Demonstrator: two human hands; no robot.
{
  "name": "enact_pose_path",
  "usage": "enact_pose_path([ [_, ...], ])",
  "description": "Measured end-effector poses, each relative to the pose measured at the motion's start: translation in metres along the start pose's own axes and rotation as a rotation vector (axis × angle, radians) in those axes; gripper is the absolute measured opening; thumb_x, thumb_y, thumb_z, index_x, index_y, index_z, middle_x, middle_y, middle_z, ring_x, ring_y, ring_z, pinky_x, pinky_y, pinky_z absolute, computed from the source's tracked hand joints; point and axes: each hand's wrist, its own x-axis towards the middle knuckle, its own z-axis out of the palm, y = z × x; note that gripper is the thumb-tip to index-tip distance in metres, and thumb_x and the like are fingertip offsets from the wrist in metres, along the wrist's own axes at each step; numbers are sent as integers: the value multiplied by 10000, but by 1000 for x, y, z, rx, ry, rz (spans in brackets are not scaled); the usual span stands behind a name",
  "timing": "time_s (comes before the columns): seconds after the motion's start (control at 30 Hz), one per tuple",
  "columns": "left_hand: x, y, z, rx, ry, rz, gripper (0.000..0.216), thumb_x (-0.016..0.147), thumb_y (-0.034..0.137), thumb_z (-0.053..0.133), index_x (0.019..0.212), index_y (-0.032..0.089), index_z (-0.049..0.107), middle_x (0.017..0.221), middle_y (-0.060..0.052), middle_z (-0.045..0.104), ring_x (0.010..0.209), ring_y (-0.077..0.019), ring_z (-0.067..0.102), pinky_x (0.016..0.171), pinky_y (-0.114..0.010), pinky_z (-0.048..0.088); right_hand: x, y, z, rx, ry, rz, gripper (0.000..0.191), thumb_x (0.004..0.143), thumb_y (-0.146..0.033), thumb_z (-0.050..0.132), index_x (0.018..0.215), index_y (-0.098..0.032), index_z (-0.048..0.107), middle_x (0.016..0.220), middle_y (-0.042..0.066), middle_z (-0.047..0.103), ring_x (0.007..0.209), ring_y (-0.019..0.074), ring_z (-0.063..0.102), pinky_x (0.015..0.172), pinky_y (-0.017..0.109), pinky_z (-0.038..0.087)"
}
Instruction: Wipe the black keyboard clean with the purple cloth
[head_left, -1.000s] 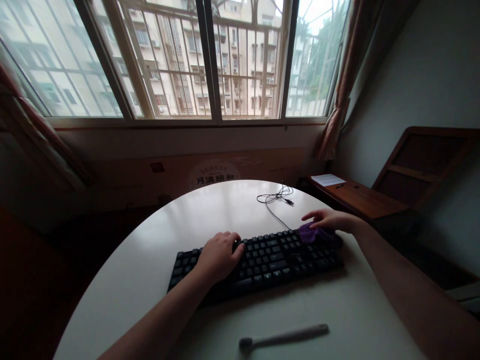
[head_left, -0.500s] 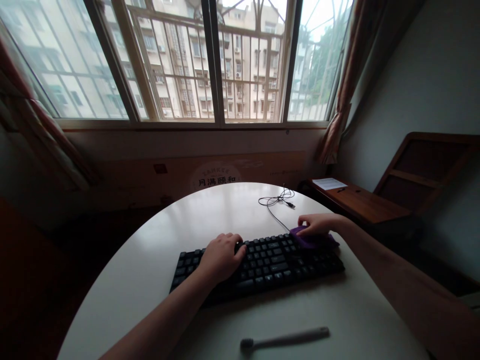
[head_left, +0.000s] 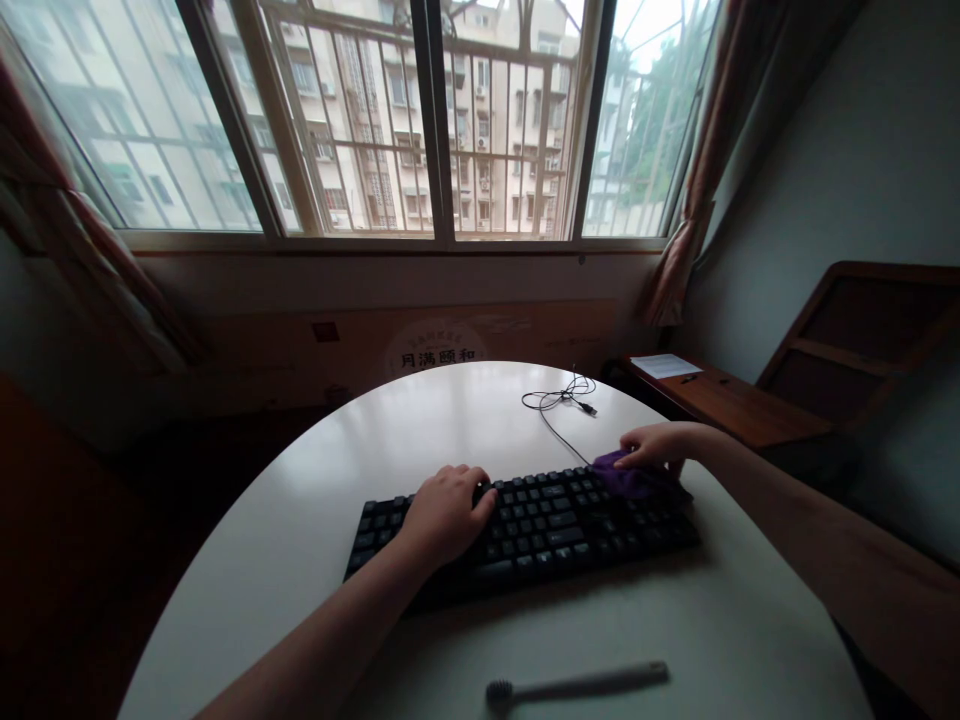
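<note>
A black keyboard (head_left: 525, 535) lies at a slight angle on the white round table (head_left: 285, 530). My left hand (head_left: 448, 510) rests across its left half, fingers curled over the far edge and thumb on the keys. At the keyboard's far right corner, my right hand (head_left: 660, 443) is closed on a bunched purple cloth (head_left: 630, 478). The cloth covers some keys and the corner there. Part of the right hand's fingers is hidden behind the hand and cloth. Nearer to me, a grey toothbrush (head_left: 581, 687) lies on the table, dark bristles pointing left.
Behind the keyboard, its thin black cable (head_left: 555, 400) lies loosely coiled with a USB plug (head_left: 587, 409). A wooden chair (head_left: 757, 405) stands to the right, with a paper sheet (head_left: 666, 366) on its seat. A barred window (head_left: 442, 130) and curtains are beyond.
My right hand has slid a little to the right along the keyboard's far edge, and the cloth is more bunched under it. The left hand stays in place; the view has shifted slightly.
</note>
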Motion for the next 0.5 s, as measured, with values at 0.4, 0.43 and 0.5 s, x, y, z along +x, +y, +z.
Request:
enact_pose_path([
  [0.4, 1, -3, 3, -4, 17, 11, 316, 909, 433, 435, 1034, 238, 650, 1038, -67, 680, 993, -245, 595, 823, -347, 440, -5, 45, 5, 480, -101, -209, 530, 687, -486, 787, 1060, -183, 565, 870, 29, 627, 653, 108, 616, 490, 151, 466],
  [0.43, 1, -3, 3, -4, 18, 12, 316, 908, 431, 436, 1035, 237, 650, 1037, -69, 680, 991, -246, 596, 822, -348, 441, -4, 48, 5, 525, -112, -221, 528, 688, -464, 794, 1068, -179, 564, 879, 32, 635, 654, 102, 620, 503, 149, 470],
  [0.5, 1, -3, 2, -5, 19, 15, 318, 909, 431, 434, 1035, 236, 651, 1037, -71, 680, 989, -247, 597, 819, -350, 443, -2, 50, 7, 571, -111, -220, 536, 682, -442, 807, 1076, -171, 564, 873, 34, 645, 638, 94, 621, 506, 144, 470],
])
